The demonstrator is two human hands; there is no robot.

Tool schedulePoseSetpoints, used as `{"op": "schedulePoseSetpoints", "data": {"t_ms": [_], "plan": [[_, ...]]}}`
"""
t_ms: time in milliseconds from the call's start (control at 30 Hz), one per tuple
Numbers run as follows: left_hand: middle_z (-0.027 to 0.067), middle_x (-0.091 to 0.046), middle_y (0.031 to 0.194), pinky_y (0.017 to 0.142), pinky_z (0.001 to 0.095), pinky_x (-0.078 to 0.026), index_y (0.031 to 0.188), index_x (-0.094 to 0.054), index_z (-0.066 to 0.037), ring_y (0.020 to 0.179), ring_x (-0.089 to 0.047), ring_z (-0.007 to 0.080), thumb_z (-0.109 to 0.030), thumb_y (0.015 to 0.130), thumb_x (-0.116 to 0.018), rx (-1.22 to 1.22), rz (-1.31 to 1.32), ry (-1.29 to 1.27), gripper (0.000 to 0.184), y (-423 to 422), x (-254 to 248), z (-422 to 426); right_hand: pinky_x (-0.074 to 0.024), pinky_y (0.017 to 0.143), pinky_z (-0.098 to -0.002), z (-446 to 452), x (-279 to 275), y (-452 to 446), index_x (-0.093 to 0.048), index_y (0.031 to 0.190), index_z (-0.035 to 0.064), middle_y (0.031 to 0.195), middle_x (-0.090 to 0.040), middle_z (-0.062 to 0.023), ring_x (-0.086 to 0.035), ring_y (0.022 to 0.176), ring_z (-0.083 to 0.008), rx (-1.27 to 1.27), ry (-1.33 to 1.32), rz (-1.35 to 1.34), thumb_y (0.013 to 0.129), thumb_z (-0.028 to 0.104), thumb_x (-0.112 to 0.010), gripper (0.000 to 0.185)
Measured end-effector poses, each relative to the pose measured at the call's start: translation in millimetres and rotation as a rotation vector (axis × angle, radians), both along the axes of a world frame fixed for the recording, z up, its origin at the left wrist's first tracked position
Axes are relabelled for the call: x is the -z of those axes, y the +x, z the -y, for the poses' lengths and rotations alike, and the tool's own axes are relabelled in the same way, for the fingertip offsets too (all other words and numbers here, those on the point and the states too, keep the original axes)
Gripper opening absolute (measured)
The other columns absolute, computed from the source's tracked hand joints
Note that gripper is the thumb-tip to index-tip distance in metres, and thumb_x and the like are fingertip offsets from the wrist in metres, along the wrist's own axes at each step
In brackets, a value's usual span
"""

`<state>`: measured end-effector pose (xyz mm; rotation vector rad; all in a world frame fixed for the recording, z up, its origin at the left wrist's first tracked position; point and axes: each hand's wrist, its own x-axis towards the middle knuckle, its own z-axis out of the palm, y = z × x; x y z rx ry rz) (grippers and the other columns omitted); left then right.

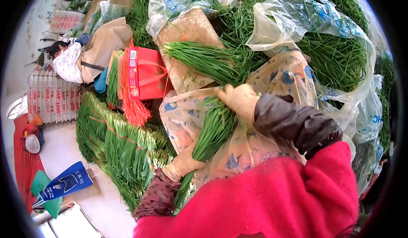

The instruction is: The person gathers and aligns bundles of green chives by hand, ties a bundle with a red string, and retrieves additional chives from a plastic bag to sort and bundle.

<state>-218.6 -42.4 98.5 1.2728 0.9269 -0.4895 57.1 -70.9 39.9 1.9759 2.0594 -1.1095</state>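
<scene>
My left hand (185, 163), in a pale glove, is wrapped round the lower part of a bunch of green chives (214, 129) over my lap. At the upper end of that bunch is my right hand (242, 102), gloved too, its fingers curled onto the leaves; a slight blur there hides the fingertips. Beneath both hands spreads a patterned plastic apron (182, 110). Another loose bunch of chives (202, 59) lies across a worn flat board (193, 29) just beyond.
Tied chive bundles (123, 153) are stacked at my left. A red bag (148, 74) with red ties (135, 106) stands by the board. Clear plastic bags (361, 68) hold greens on the right. Another person (70, 61) sits near stacked crates (55, 97).
</scene>
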Motion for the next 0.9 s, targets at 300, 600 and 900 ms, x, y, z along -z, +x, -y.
{"op": "schedulePoseSetpoints", "data": {"t_ms": [300,600,900], "plan": [[0.0268,-0.057,0.119,0.076,0.0462,-0.05,0.151,-0.017,-0.027,0.094,-0.06,0.045,-0.018,0.082,-0.065,0.346,-0.292,0.743,0.085,-17,-23,7,-0.0488,0.056,-0.0353,-5,89,82,-0.068,0.095,0.0087,0.078,-0.065,-0.0105,-0.061,0.063,-0.0231,0.808,0.098,-0.43,0.085,0.02,-0.056,0.019],[0.0266,-0.048,0.133,0.073,0.0467,-0.051,0.152,-0.012,-0.028,0.092,-0.062,0.0453,-0.012,0.078,-0.065,0.394,-0.262,0.903,0.093,-12,-19,10,-0.0454,0.092,-0.0379,-20,2,48,-0.058,0.124,0.0073,0.112,-0.064,-0.017,-0.059,0.108,-0.0316,0.32,-0.041,-0.565,0.083,0.057,-0.061,0.065],[0.0205,-0.047,0.138,0.066,0.0449,-0.052,0.152,-0.014,-0.027,0.082,-0.063,0.0409,-0.01,0.076,-0.066,0.535,-0.432,0.991,0.093,-4,-15,17,-0.0551,0.074,-0.0412,-20,48,-11,-0.067,0.096,0.0045,0.093,-0.068,-0.0159,-0.067,0.088,-0.0341,0.307,0.299,-0.158,0.083,0.012,-0.06,0.016]]}}
